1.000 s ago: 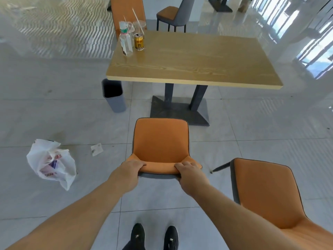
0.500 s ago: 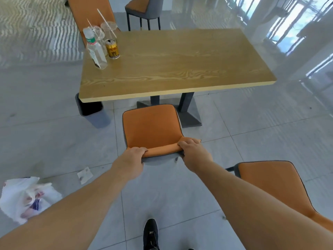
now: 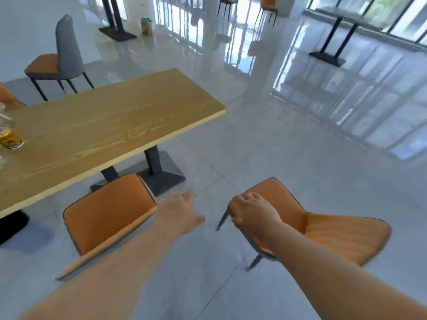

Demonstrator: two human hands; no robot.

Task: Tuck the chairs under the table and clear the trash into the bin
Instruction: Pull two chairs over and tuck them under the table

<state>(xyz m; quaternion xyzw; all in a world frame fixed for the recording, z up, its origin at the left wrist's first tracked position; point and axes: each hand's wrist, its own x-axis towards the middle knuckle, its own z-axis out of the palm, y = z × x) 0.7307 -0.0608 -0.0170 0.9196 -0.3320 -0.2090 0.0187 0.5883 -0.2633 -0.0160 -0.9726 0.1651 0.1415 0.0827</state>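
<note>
The right hand (image 3: pixel 251 215) is closed around the top edge of an orange chair (image 3: pixel 323 229) that stands out on the floor, well apart from the desk (image 3: pixel 111 125). The left hand (image 3: pixel 182 213) is open with fingers spread and holds nothing. It hangs just beside the back of another orange chair (image 3: pixel 108 213), which sits at the near edge of the desk with its seat under the top. A yellow can (image 3: pixel 10 139) stands on the desk at the far left. A grey-backed chair (image 3: pixel 60 58) stands past the far side of the desk. The floor (image 3: pixel 288 146) is made of shiny pale tiles. More table legs and big windows show at the back of the room.
</note>
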